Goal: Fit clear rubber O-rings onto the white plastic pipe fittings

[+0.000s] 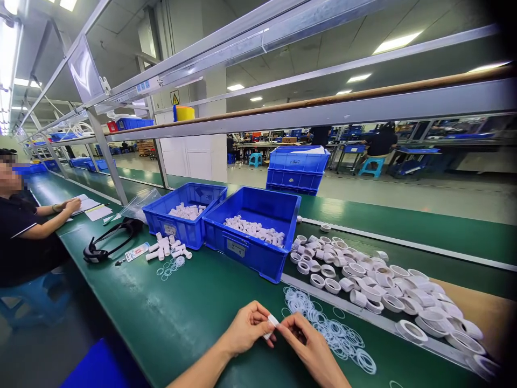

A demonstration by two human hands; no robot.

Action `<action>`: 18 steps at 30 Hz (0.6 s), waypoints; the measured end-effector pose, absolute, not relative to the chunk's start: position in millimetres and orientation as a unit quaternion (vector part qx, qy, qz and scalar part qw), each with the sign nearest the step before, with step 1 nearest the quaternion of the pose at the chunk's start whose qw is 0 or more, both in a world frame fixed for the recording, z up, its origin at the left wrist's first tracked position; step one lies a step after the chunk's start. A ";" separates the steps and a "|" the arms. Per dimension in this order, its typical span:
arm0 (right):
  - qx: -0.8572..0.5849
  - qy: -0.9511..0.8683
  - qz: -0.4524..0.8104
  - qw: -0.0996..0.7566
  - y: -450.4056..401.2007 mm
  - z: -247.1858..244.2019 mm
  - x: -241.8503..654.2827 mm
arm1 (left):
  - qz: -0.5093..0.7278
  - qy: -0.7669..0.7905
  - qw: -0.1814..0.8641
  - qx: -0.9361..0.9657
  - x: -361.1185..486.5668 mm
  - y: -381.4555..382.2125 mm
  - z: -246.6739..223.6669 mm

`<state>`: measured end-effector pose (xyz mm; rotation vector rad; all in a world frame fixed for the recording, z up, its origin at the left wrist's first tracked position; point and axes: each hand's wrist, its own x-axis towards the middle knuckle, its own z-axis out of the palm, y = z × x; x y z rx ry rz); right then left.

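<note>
Over the green bench, my left hand point(249, 326) pinches a small white plastic fitting point(273, 320), mostly covered by the fingers. My right hand point(305, 339) has thumb and forefinger pinched together at the fitting's right end; whether a thin ring is also between them cannot be made out. Beside my right hand lies a pile of thin translucent rings point(337, 331). Farther right spreads a heap of wide white plastic collars point(363, 275). Straight ahead stands a blue bin point(250, 261) with white fittings point(258, 230) inside.
Left of that bin is a second blue bin point(188, 229) holding white pieces. In front of it lie loose white tube fittings point(167, 247), several thin rings point(170, 268) and a black strapped headset point(111, 242). A co-worker point(24, 226) sits at left with papers. A shelf rail point(323, 110) crosses above.
</note>
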<state>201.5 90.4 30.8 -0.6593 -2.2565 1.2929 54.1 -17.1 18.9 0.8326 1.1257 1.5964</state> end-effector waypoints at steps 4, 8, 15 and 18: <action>-0.220 -0.801 0.515 0.211 88.9 31.9 202.6 | 0.649 0.447 0.508 0.346 54.2 -19.0 18.0; -0.171 -0.792 0.560 0.169 84.3 44.9 204.2 | 0.655 0.435 0.512 0.346 55.1 -21.1 22.9; -0.207 -0.783 0.548 0.211 83.9 54.9 205.8 | 0.654 0.438 0.511 0.346 56.2 -23.1 34.0; -0.205 -0.765 0.573 0.211 83.1 55.8 205.9 | 0.654 0.426 0.524 0.341 56.2 -22.7 33.2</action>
